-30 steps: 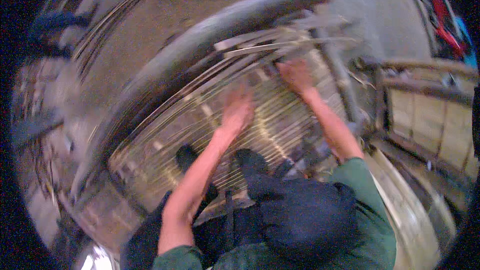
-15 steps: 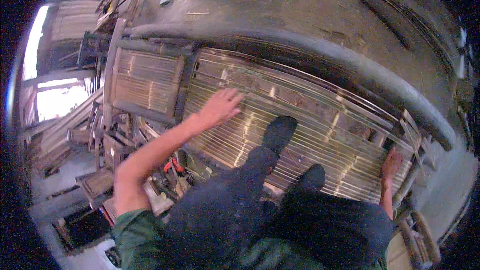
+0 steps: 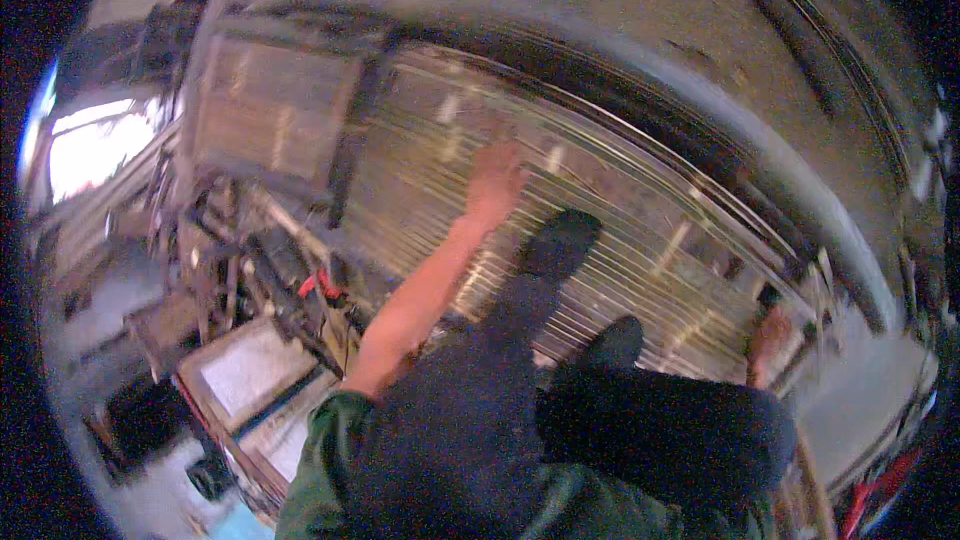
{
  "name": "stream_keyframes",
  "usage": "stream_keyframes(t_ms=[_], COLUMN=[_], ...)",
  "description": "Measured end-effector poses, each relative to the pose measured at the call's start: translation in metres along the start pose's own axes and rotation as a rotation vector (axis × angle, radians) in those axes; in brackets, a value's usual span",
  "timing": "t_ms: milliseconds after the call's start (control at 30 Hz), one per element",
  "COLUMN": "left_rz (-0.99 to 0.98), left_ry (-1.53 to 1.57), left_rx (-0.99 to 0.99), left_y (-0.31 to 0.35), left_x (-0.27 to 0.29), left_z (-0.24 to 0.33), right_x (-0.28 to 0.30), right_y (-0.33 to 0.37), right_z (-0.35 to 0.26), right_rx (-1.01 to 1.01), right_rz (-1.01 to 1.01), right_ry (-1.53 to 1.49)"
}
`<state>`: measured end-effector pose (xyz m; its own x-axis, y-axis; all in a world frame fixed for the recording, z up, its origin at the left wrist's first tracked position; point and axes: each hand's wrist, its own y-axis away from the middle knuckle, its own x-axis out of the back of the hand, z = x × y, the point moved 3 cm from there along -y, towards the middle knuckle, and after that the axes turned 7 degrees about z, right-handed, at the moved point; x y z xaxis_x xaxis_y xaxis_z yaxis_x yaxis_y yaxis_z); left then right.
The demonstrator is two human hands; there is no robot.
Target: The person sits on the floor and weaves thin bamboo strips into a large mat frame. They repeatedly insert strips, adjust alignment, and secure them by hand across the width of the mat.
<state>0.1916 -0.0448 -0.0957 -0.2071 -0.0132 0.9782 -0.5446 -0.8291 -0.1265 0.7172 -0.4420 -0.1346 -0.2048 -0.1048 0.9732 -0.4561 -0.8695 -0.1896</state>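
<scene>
A wide panel of thin, evenly spaced slats (image 3: 400, 190) lies in a frame in front of me, with my two dark-covered feet (image 3: 560, 240) on it. My left hand (image 3: 497, 178) is over the far middle of the slats, beyond my left foot. Its fingers look stretched out and hold nothing visible; blur hides whether they touch the slats. Near the slats' right end is my right hand (image 3: 767, 340), low beside my dark-clothed knee. Its fingers are too smeared to read.
A thick rounded beam (image 3: 690, 100) runs along the panel's far side. A smaller framed panel (image 3: 275, 115) adjoins it on the left. Wood pieces and a red-handled tool (image 3: 320, 285) clutter the lower left, near a box with pale panels (image 3: 245, 370). Long thin rods (image 3: 830, 30) lie beyond the beam.
My left hand has moved right and farther out over the slats, its arm straighter. My right hand stays near the slats' right end. The whole view has shifted, showing more of the lower-left box.
</scene>
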Motion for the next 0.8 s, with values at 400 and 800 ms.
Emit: stream_keyframes(t_ms=[400, 800], left_rz=[0.039, 0.037], left_ry=[-0.108, -0.031], left_rx=[-0.168, -0.128], left_y=[-0.016, -0.018], left_x=[-0.022, -0.011], left_z=[0.003, 0.013], right_x=[0.026, 0.026], right_y=[-0.015, -0.014], right_z=[-0.015, -0.015], right_rx=[-0.154, -0.232], right_rz=[0.077, 0.141], right_ry=[-0.011, 0.027])
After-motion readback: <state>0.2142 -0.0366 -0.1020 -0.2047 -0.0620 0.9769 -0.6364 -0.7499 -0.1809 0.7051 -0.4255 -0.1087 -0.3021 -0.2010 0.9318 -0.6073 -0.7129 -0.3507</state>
